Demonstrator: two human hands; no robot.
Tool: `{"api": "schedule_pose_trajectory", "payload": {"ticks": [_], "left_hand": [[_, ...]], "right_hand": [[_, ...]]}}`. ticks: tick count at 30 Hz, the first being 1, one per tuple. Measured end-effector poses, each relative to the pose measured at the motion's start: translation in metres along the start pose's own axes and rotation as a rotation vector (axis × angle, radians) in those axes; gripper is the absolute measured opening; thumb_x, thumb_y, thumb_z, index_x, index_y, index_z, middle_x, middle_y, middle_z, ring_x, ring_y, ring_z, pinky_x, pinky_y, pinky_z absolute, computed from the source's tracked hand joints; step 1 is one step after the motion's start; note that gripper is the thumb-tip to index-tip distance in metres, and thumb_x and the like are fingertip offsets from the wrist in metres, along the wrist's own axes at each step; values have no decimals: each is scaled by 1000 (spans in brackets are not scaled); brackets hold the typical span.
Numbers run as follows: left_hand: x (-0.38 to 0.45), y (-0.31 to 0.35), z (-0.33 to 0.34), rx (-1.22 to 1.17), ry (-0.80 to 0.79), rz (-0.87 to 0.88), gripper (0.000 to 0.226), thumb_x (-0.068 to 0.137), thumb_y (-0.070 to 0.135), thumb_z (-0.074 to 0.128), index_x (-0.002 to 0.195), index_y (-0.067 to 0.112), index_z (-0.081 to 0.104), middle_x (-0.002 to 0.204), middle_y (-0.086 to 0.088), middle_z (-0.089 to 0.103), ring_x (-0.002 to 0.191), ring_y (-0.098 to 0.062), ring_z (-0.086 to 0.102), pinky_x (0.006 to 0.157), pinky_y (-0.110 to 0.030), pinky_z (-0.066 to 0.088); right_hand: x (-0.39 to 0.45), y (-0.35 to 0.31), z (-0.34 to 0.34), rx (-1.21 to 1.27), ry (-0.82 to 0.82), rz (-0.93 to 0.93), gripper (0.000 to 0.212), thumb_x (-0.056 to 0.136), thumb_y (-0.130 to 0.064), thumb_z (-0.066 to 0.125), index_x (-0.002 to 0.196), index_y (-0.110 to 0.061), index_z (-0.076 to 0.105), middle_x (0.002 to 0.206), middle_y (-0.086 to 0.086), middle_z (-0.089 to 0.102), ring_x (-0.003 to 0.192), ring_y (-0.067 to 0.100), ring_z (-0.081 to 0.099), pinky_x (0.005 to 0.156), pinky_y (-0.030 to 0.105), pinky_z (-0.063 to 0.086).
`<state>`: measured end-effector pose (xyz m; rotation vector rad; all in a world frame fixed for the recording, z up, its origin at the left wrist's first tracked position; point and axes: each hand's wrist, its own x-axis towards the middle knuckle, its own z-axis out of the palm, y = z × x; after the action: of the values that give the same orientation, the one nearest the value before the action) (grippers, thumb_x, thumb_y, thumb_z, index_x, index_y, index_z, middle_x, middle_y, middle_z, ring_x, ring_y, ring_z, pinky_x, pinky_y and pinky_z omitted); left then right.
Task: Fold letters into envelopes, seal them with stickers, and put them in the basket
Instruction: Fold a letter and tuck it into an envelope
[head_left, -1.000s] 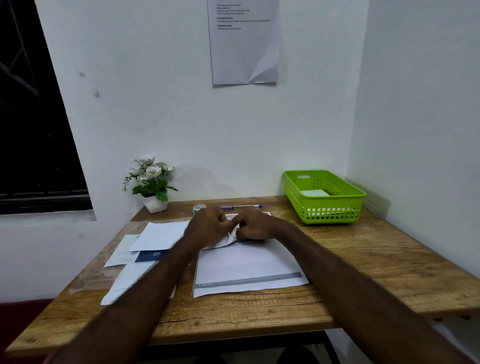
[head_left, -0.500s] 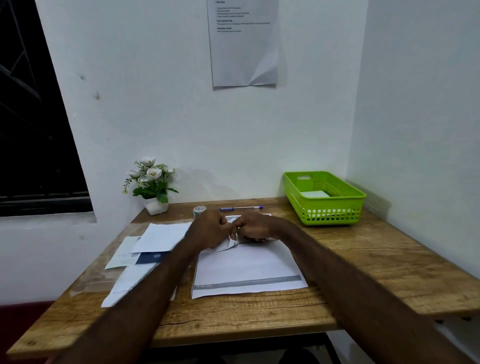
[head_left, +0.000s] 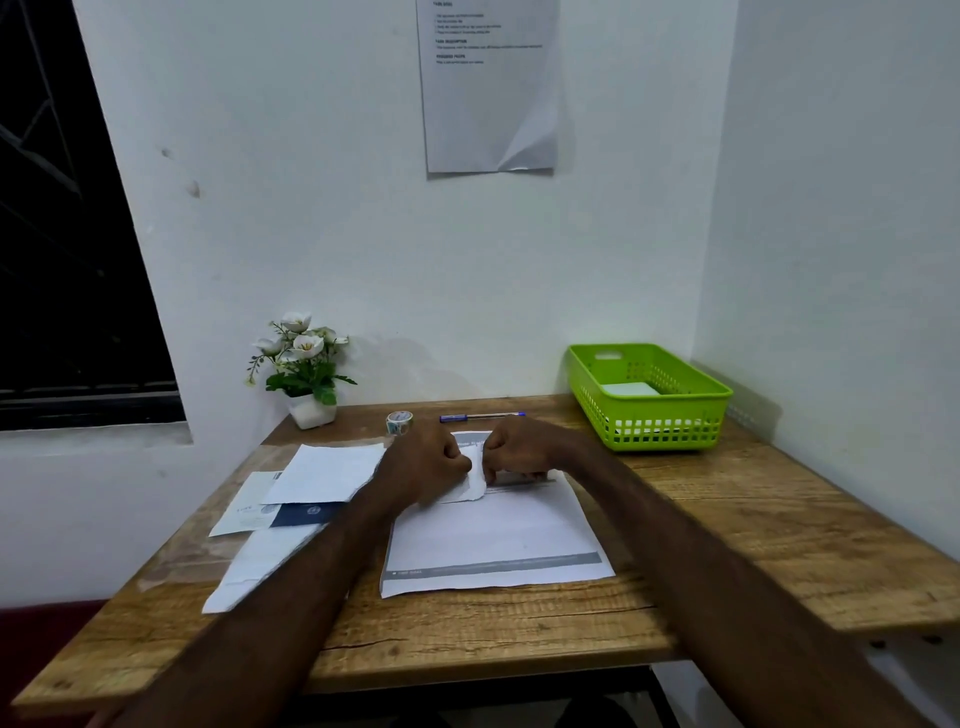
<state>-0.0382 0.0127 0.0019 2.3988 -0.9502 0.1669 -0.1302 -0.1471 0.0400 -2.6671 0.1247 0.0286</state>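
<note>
1. The left hand (head_left: 423, 462) and right hand (head_left: 519, 451) meet knuckle to knuckle over the wooden table (head_left: 727, 519), fingers curled — both pinching a small folded letter (head_left: 475, 478) between them.
2. The letter sits above the far edge of a stack of white sheets (head_left: 493, 540).
3. Loose envelopes (head_left: 291, 499) lie to the left.
4. The green basket (head_left: 670, 410) stands at the far right corner — a white envelope inside.
5. A sticker roll (head_left: 399, 421) and pen (head_left: 480, 416) lie behind the hands.

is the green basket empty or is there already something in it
Not empty. The green basket holds a flat white piece, likely an envelope, lying on its floor, and more white shows through the front slots.
</note>
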Motion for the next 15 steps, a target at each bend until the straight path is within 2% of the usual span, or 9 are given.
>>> {"api": "schedule_pose_trajectory", "payload": {"ticks": [3,6,11,15], "left_hand": [[2,-3,3,31,-15,9,21,78,28,63,58,22,64,60,10,64,56,-6,59,53,-21,41],[2,-5,1,25,-34,37,7,82,29,71,78,27,77,80,11,74,69,-7,68,60,-23,51],[-1,-3,-3,0,-35,61,9,85,31,78,79,23,79,65,9,69,42,0,55,43,-14,35],[-2,-3,-5,-36,-53,67,11,84,28,80,76,21,77,57,12,63,38,5,51,39,-9,30]], "right_hand": [[-1,7,-6,-5,22,32,14,84,-14,65,84,-9,79,56,8,53,43,20,47,40,21,43],[-2,13,-9,-12,26,40,9,83,-14,73,90,-11,78,53,3,55,36,13,47,40,20,45],[3,17,-3,12,56,-17,9,81,-23,80,88,-18,78,49,-4,54,34,9,47,42,20,42],[8,15,8,58,126,-83,8,83,-19,79,89,-14,79,52,-8,57,32,3,46,41,21,41]]}}
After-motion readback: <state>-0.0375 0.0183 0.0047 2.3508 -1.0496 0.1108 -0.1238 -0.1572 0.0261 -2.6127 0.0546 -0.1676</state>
